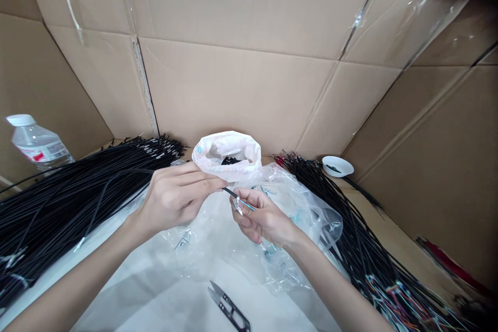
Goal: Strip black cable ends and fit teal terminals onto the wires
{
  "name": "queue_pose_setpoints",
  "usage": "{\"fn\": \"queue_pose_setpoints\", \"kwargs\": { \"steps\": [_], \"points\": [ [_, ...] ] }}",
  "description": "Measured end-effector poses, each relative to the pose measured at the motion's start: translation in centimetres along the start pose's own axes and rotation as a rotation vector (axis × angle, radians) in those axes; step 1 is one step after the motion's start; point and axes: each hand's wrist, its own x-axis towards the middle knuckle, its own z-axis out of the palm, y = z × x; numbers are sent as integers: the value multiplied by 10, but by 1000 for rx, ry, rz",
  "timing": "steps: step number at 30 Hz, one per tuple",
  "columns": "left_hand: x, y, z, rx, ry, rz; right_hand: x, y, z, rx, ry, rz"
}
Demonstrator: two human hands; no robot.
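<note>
My left hand (182,192) pinches a thin black cable (229,192) between thumb and fingers, near the middle of the view. The cable's stripped end, with blue wire and shiny foil (238,206), lies at the fingers of my right hand (262,217), which are closed on it. Below both hands, black thread snips (229,307) lie on the white surface with their blades apart. Just beyond the hands stands a white bag (249,166) with its top rolled open and small black pieces (230,161) inside.
A large bundle of black cables (78,192) lies on the left, beside a water bottle (42,145). Another bundle (361,233) with coloured wire ends runs along the right. Clear plastic film (311,207) lies under my hands. A white bowl (342,163) and cardboard walls (233,83) stand behind.
</note>
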Motion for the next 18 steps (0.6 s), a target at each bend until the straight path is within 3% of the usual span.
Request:
{"fn": "queue_pose_setpoints", "kwargs": {
  "steps": [3, 5, 9, 11, 14, 18],
  "points": [
    [1, 1, 3, -25, 38, -68, 1, 7, 7, -309, 202, -185],
    [2, -1, 1, -36, 88, -151, 3, 15, 9, -441, 267, -204],
    [5, -6, -11, 10, 89, -219, 2, 10, -2, -675, 268, -75],
    [7, -8, -17, 21, 62, -213, -6, -9, -14, -913, 248, 32],
    [10, -8, -21, 21, 65, -221, -25, -42, -37, -1281, 338, 175],
    [10, -7, -20, 32, 94, -203, -44, -54, -65, -1357, 440, 340]
  ]
}}
